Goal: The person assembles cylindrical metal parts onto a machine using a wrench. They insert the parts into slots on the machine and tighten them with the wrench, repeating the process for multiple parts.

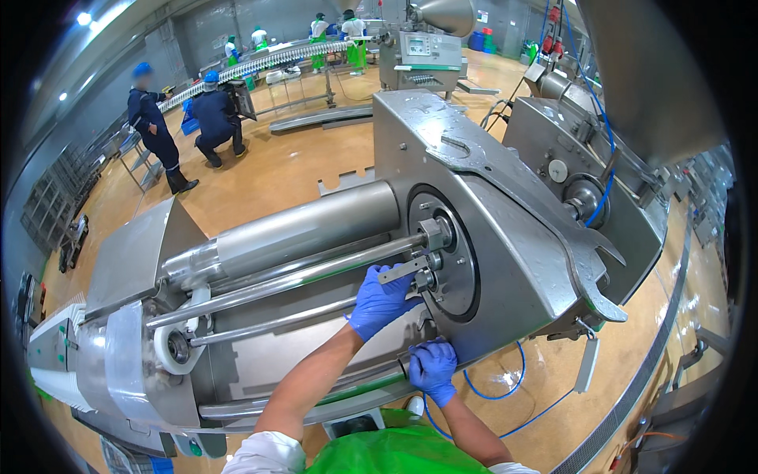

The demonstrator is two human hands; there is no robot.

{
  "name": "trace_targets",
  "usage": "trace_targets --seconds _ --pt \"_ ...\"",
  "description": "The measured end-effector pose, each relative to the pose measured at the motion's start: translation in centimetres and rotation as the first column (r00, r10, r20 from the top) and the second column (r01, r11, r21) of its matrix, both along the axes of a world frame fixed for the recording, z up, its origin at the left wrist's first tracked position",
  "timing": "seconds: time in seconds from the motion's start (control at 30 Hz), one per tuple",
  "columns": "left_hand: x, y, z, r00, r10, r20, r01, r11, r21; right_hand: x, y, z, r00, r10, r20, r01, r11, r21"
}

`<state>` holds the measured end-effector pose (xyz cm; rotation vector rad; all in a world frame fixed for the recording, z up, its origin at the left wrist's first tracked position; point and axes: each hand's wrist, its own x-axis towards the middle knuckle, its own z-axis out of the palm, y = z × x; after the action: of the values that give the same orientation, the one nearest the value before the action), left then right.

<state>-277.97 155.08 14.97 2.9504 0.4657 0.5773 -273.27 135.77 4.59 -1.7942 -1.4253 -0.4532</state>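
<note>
Both my hands wear blue gloves and work at a round dark faceplate (462, 272) on a stainless steel machine (474, 182). My left hand (381, 300) grips a small metal wrench (403, 271) set against a fitting beside the faceplate, just below a long steel rod (300, 278). My right hand (433, 369) is closed around the end of a lower tube at the machine's bottom edge. A large flat spanner (545, 209) lies on the sloping top of the housing.
A thick steel cylinder (308, 229) and parallel rods run left to a white wheel (170, 346). A blue hose (505, 391) lies on the tan floor. Two people in dark overalls (185, 126) work by a conveyor (272, 62); others in green stand farther back.
</note>
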Motion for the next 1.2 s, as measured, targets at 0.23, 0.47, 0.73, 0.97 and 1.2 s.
trace_targets --seconds 0.23,0.47,0.73,0.97,1.2 --pt "3.4 -1.0 -2.5 0.99 0.132 0.049 -0.133 0.991 0.019 -0.1 -0.3 -0.8 0.999 -0.024 0.024 0.024 1.0 -0.003" --pt "3.6 2.1 -0.6 0.986 -0.169 -0.006 0.146 0.866 -0.478 -0.1 -0.2 -0.6 1.0 -0.004 0.013 0.004 1.0 -0.005" --pt "3.6 -0.5 -1.7 0.984 0.114 0.139 -0.116 0.993 0.009 0.1 -0.2 -1.0 1.0 -0.012 0.01 0.012 1.0 -0.012" --pt "3.7 0.8 -1.0 1.0 0.01 -0.023 -0.014 0.979 -0.203 0.0 -0.3 -1.0 1.0 -0.003 0.0 0.003 1.0 -0.004" --pt "3.6 0.7 0.1 0.999 0.027 -0.031 -0.035 0.951 -0.307 0.2 -0.2 -0.9 0.999 0.031 -0.021 -0.031 0.999 -0.018"
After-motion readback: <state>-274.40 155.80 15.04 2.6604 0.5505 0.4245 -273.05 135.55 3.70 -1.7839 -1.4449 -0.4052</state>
